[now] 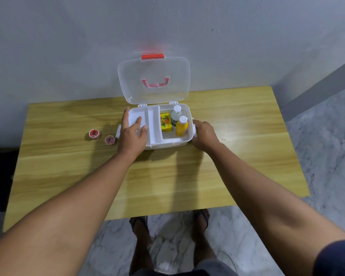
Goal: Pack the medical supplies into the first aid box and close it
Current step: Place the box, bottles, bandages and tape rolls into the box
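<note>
A white first aid box (179, 143) stands on the wooden table, its clear lid (153, 70) with a red latch open upright against the wall. Inside at the right are a yellow carton (165, 122), a clear bottle (176, 114) and a yellow bottle (182, 126). A white inner tray (153, 122) sits across the box's left part. My left hand (132, 132) rests on this tray with fingers spread. My right hand (204, 134) grips the box's right end at its side handle. Two small red-capped jars (94, 134) (109, 140) stand on the table left of the box.
The wooden table (68, 166) is pushed against a grey wall. Marbled floor lies to the right and below, where my feet in sandals (139, 222) show under the table's near edge.
</note>
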